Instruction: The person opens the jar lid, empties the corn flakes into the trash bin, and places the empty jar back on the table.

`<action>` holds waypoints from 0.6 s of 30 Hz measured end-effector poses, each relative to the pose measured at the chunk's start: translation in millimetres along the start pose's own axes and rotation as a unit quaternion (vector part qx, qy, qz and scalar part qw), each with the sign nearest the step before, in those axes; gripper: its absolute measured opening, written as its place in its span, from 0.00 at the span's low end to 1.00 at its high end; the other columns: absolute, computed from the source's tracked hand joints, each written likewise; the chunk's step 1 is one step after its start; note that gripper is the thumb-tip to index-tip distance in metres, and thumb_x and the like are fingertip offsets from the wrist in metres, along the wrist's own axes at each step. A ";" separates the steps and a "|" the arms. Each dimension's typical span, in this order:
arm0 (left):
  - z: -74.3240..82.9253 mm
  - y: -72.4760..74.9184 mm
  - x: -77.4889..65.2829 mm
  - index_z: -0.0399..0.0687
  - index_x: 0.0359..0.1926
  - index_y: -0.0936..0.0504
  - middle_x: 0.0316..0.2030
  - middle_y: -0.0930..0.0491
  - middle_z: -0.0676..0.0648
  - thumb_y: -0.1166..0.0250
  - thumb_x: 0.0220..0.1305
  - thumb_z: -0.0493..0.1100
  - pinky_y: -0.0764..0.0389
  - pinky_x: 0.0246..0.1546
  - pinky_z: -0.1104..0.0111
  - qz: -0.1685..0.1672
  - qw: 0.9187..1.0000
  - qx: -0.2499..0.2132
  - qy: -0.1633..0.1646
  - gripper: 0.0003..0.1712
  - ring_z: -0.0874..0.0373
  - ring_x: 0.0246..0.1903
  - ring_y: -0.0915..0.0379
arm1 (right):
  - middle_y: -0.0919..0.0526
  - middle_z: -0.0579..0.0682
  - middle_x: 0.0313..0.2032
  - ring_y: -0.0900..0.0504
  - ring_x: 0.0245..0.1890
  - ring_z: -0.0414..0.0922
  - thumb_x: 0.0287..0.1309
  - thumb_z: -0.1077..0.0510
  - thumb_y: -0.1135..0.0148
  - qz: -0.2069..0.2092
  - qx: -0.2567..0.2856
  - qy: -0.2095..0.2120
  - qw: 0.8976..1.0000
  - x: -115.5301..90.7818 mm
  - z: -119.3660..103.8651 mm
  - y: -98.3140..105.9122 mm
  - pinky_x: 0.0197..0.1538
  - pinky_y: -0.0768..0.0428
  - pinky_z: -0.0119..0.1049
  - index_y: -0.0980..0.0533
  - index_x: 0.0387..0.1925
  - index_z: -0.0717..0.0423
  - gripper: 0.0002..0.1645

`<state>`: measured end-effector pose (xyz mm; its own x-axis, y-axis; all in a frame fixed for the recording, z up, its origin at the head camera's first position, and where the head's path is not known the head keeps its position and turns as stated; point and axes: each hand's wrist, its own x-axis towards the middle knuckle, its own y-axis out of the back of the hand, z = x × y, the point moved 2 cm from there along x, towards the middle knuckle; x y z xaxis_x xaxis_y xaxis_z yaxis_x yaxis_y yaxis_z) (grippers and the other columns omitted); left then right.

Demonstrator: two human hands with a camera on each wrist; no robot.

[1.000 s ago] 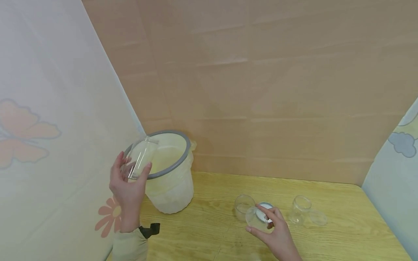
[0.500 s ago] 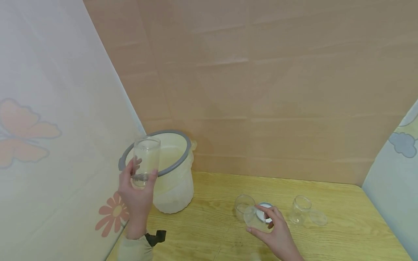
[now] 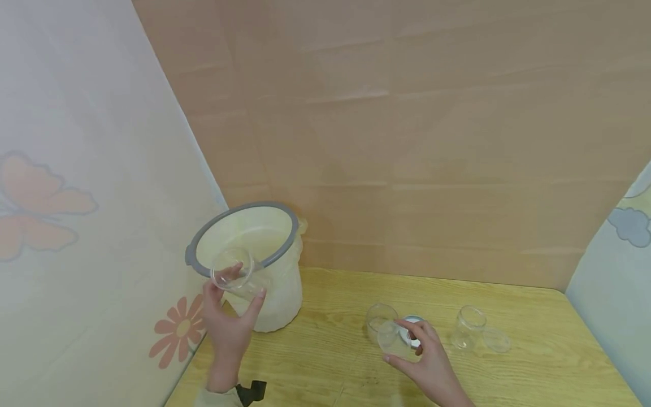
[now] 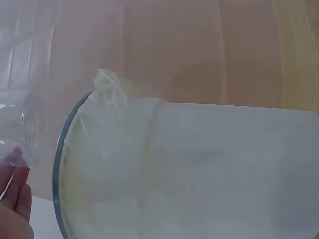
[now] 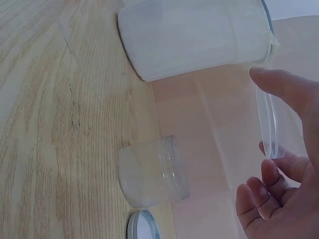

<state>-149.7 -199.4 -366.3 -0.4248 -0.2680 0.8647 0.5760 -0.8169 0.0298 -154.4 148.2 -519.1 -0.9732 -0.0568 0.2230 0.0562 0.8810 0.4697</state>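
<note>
Over the near rim of the bin, my left hand (image 3: 229, 333) grips a clear jar (image 3: 251, 285) between thumb and fingers. The jar is tilted, one round end towards the head camera; whether that is its mouth is unclear. My right hand (image 3: 432, 362) pinches a thin translucent round lid (image 5: 267, 124) by its edge, above the table. Close behind that lid, a wide clear jar (image 5: 144, 174) stands on the table beside a silver-rimmed lid (image 5: 143, 226), white inside.
A white bin (image 3: 282, 299) with a grey rim and a plastic liner stands at the left back of the wooden table (image 3: 335, 305). Farther right are another clear jar (image 3: 464, 333) and a flat clear lid (image 3: 497, 340). Printed cloth walls (image 3: 458, 169) enclose the table.
My left hand has moved right and nearer, turning the jar from upright over the bin to tilted at its near rim. The right hand stays almost in place, the lid turning slightly.
</note>
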 end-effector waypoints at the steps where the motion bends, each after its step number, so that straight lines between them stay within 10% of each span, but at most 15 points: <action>1: -2.0 -0.3 -3.2 0.17 0.52 0.30 0.48 0.21 0.25 0.26 0.41 0.25 0.33 0.61 0.65 -0.010 1.000 -0.002 -0.009 0.35 0.49 0.52 0.24 | 0.31 0.44 0.41 0.34 0.43 0.47 0.43 0.47 0.16 -0.001 0.000 0.003 1.000 0.1 0.4 -0.4 0.40 0.27 0.34 0.22 0.62 0.51 0.43; 8: -34.7 -5.2 -42.9 0.20 0.51 0.28 0.47 0.18 0.31 0.23 0.42 0.36 0.29 0.58 0.67 -0.051 0.997 -0.016 -0.051 0.37 0.49 0.49 0.23 | 0.26 0.43 0.45 0.33 0.45 0.42 0.41 0.50 0.15 0.002 0.005 0.028 1.000 1.8 -2.4 -4.3 0.40 0.26 0.35 0.21 0.61 0.53 0.42; 18: -51.2 -11.4 -96.3 0.30 0.59 0.27 0.47 0.20 0.39 0.18 0.34 0.25 0.24 0.51 0.71 -0.126 0.990 -0.010 0.056 0.46 0.47 0.45 0.22 | 0.29 0.43 0.37 0.32 0.41 0.46 0.37 0.43 0.14 -0.044 0.010 -0.022 0.999 4.7 3.5 -13.7 0.39 0.29 0.34 0.18 0.52 0.48 0.38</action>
<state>-151.1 -190.5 -475.6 -0.6292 -0.1092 0.7695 0.4285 -0.8747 0.2262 -160.5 137.5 -527.5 -0.9832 -0.1141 0.1426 -0.0343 0.8823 0.4694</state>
